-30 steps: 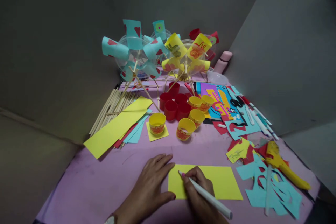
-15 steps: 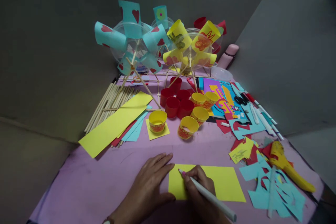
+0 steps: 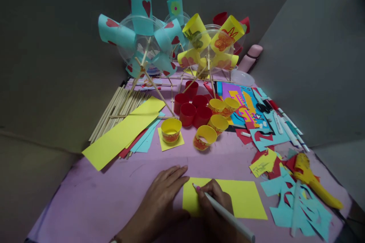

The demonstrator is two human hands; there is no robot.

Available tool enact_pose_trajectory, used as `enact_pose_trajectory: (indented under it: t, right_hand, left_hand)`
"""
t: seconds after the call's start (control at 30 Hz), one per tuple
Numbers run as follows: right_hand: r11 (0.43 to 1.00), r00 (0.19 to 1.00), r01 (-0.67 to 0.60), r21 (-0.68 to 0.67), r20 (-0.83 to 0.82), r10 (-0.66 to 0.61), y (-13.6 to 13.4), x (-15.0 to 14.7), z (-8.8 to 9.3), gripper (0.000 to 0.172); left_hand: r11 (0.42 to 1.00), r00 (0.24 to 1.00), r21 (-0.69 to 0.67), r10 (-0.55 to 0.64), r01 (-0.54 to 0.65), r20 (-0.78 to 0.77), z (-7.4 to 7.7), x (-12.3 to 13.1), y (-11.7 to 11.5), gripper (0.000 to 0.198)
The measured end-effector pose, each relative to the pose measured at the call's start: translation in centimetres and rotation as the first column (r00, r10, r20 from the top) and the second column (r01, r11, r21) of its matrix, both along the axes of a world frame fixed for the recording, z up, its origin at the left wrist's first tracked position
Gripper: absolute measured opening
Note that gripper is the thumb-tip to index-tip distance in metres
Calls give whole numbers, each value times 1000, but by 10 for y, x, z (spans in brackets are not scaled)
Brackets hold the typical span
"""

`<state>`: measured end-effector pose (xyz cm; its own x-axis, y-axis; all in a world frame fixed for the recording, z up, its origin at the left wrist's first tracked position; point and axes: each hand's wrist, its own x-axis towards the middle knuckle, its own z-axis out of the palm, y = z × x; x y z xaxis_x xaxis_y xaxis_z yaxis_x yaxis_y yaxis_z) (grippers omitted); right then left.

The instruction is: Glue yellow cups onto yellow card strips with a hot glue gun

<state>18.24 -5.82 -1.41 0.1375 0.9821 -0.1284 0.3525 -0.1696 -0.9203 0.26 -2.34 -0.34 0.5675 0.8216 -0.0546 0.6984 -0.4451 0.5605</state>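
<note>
from my end i see a plain yellow paper sheet (image 3: 248, 199) and a white marker (image 3: 235, 222) with a pink collar (image 3: 198, 188). the heart-patterned cylinders (image 3: 142, 22) read to me as light blue with dark red hearts; the drawn-on cylinders (image 3: 196, 30) are yellow with orange and green drawings. i get solid red paper rings (image 3: 188, 115), yellow paper rings (image 3: 205, 136) scrawled in orange, a yellow glue gun (image 3: 318, 188) and a lilac tablecloth (image 3: 97, 197).

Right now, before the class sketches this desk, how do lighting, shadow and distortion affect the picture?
Head view: dim, uneven light, grey walls murky, top right corner nearly black; head view: shade beside the right hand dulls the yellow paper; head view: wide-angle stretch seemingly splays the table towards us.
</note>
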Motion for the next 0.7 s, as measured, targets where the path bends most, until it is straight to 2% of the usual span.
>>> enact_pose_trajectory:
  t: [0.27,0.7]
  right_hand:
    - [1000,999,2,8,33,-2,1,-2,3,23]
    - [999,999,-33,-27,12,33,-4,2,-7,24]
  left_hand:
    - [999,1000,30,13,-14,24,-2,0,-1,75]
    - [998,1000,55,-11,11,3,-5,0,-1,77]
